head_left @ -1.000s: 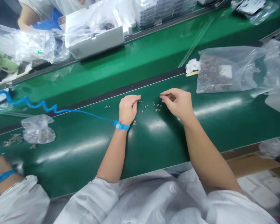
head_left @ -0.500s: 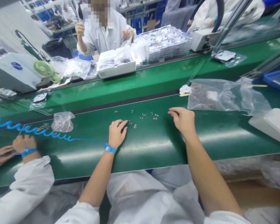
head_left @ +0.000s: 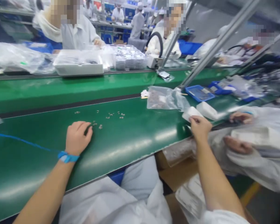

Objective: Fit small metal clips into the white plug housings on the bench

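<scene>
My left hand (head_left: 78,137), with a blue band at its wrist, rests on the green work surface (head_left: 121,137). Its fingers are bent and slightly apart, with nothing visible in them. Several small metal parts (head_left: 100,126) lie just beyond and to the right of its fingertips. My right hand (head_left: 200,127) is at the surface's front edge, its thumb and fingers pinched on the near end of a white tray (head_left: 191,114). A second white tray (head_left: 207,110) sits right behind it. Farther back lies a clear bag of small parts (head_left: 160,99).
Blue trays (head_left: 200,93) stand at the back right. A person's hands (head_left: 239,144) are at the right near a white tray. Across the green ledge are a white box (head_left: 79,63) and stacked clear trays (head_left: 129,57). A metal post (head_left: 200,62) slants upward.
The view has swung to the right. My right hand has moved right, away from the small parts, and has taken hold of the white tray. My left hand stays beside the parts.
</scene>
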A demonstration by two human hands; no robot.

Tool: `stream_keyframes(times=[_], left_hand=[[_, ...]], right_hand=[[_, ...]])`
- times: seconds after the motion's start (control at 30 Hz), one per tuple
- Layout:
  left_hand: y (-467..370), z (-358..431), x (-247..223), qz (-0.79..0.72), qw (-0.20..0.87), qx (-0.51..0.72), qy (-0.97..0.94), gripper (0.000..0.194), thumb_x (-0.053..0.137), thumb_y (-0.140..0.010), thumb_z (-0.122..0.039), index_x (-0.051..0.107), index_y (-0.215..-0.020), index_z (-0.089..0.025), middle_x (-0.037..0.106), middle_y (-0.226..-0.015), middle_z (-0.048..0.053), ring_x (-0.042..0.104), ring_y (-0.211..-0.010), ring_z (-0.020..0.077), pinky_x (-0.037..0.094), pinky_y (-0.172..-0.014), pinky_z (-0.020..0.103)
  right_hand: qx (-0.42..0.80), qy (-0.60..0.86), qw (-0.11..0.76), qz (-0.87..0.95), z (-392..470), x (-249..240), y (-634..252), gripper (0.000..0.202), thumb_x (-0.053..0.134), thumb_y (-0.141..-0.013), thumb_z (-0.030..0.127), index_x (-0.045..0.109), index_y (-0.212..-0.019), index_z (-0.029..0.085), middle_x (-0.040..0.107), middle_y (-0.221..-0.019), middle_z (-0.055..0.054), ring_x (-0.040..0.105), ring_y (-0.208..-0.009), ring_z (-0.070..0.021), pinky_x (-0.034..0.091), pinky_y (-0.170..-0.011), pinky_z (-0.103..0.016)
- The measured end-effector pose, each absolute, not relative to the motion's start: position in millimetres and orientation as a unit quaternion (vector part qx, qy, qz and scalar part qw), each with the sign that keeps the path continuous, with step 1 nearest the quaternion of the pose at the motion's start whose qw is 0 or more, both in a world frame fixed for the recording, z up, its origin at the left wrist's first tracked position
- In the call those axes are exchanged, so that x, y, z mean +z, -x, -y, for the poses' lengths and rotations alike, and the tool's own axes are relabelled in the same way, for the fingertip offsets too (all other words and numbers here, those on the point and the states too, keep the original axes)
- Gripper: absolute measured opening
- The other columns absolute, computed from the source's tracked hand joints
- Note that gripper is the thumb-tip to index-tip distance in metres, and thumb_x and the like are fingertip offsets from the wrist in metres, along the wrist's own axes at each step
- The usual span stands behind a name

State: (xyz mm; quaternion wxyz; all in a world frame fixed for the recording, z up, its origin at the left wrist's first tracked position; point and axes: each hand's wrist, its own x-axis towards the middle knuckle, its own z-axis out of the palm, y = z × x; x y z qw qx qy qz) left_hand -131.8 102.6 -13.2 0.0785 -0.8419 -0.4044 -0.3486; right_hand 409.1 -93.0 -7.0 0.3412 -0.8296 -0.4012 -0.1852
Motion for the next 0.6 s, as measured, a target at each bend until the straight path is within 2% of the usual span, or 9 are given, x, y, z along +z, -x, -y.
stream_keyframes(times=[0.17, 0.3, 0.47, 0.6], left_hand=[[119, -91, -11, 0.342, 0.055, -0.379, 0.858, 0.01, 0.06, -0.084, -0.022, 0.067, -0.091, -0.025, 0.072, -0.093, 0.007, 0.066, -0.087, 0.0276, 0.047, -0.075, 0.043], [114, -86, -7, 0.31, 0.019, -0.337, 0.889, 0.01, 0.06, -0.083, -0.022, 0.068, -0.087, -0.027, 0.074, -0.09, 0.005, 0.067, -0.081, 0.0252, 0.049, -0.073, 0.042], [91, -70, -3, 0.317, -0.048, -0.362, 0.875, 0.011, 0.056, -0.088, -0.024, 0.067, -0.085, -0.025, 0.073, -0.088, 0.005, 0.067, -0.084, 0.0222, 0.049, -0.077, 0.04], [52, -32, 2, 0.297, -0.178, -0.321, 0.882, 0.013, 0.056, -0.092, -0.03, 0.064, -0.098, -0.022, 0.071, -0.098, 0.005, 0.064, -0.094, 0.0207, 0.048, -0.084, 0.038]], right_hand=[[-0.196, 0.849, 0.317, 0.374, 91, -4, -418, 0.032, 0.051, -0.083, 0.035, 0.073, -0.092, 0.014, 0.072, -0.11, -0.021, 0.065, -0.097, -0.0324, 0.048, -0.089, -0.046], [-0.166, 0.86, 0.321, 0.361, 90, 6, -409, 0.038, 0.049, -0.083, 0.036, 0.075, -0.095, 0.011, 0.074, -0.094, -0.023, 0.067, -0.086, -0.0331, 0.049, -0.08, -0.045], [-0.06, 0.811, 0.321, 0.485, 80, 10, -331, 0.024, 0.062, -0.079, 0.037, 0.078, -0.085, 0.019, 0.078, -0.087, -0.011, 0.072, -0.078, -0.0277, 0.055, -0.076, -0.038], [0.051, 0.719, 0.344, 0.601, 67, 23, -232, 0.013, 0.067, -0.082, 0.034, 0.076, -0.083, 0.024, 0.077, -0.075, -0.003, 0.073, -0.067, -0.0234, 0.057, -0.066, -0.034]])
